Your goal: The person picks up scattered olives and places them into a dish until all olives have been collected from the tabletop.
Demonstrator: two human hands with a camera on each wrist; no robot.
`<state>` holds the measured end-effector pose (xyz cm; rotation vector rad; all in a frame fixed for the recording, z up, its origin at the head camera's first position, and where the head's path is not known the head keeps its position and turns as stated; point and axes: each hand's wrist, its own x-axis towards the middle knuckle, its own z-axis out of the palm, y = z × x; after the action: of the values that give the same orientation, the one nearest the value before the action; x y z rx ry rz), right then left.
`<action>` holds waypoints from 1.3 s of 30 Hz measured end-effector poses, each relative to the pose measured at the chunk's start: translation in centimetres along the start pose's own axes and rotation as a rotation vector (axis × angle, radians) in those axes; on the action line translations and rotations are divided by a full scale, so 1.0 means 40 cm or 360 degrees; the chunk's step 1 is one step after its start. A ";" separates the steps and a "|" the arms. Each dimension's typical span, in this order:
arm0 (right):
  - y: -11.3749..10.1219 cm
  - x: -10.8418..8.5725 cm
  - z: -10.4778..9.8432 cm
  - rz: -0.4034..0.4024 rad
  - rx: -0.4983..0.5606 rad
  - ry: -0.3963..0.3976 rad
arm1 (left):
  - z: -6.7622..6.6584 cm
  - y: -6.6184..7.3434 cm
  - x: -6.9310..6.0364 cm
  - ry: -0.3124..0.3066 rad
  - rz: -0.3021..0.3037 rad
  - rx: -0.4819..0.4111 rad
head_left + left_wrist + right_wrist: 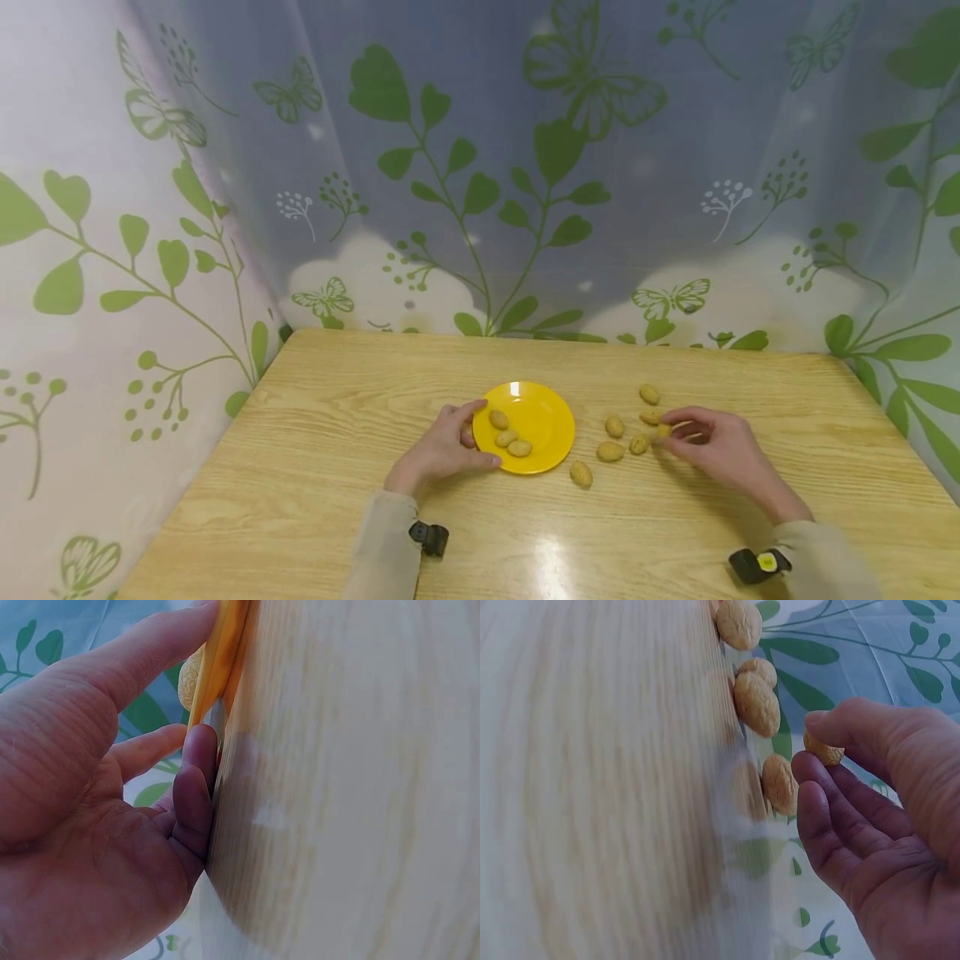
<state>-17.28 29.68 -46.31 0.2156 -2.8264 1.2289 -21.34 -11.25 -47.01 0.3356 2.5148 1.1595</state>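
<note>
There are ten oval pieces [520, 448], one plate [551, 425], two hands [442, 446].

Held nugget [825, 753]: partly hidden by right grip [726, 446]. Yellow plate [551, 421]: cropped, left wrist view. Surface [300, 500]: cropped, head view.

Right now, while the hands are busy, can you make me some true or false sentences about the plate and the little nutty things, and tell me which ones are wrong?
1. Three nut-like pieces lie on the yellow plate. True.
2. The left hand touches nothing. False: it grips the edge of the plate.
3. The right hand pinches another piece. True.
4. In the head view, the loose pieces on the wooden table lie left of the plate. False: they lie to its right.
5. The cloth behind the table shows fish. False: it shows butterflies and leafy plants.
</note>
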 end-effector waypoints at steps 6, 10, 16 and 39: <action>-0.016 0.007 0.021 -0.0048 0.0034 -0.0014 | 0.000 -0.002 0.000 0.0001 0.0010 0.0016; -0.030 0.012 0.036 -0.0078 0.0047 -0.0029 | 0.001 -0.002 0.000 0.0001 0.0009 0.0014; -0.051 0.024 0.056 -0.0086 0.0027 -0.0055 | 0.002 -0.003 -0.001 -0.0006 -0.0002 0.0001; -0.112 0.070 0.135 -0.0219 0.0146 -0.0128 | 0.003 -0.006 0.004 -0.0004 -0.0024 -0.0008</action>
<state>-19.35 22.42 -46.46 0.4655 -2.7683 1.3495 -21.45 -11.26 -47.32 0.3162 2.5076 1.1585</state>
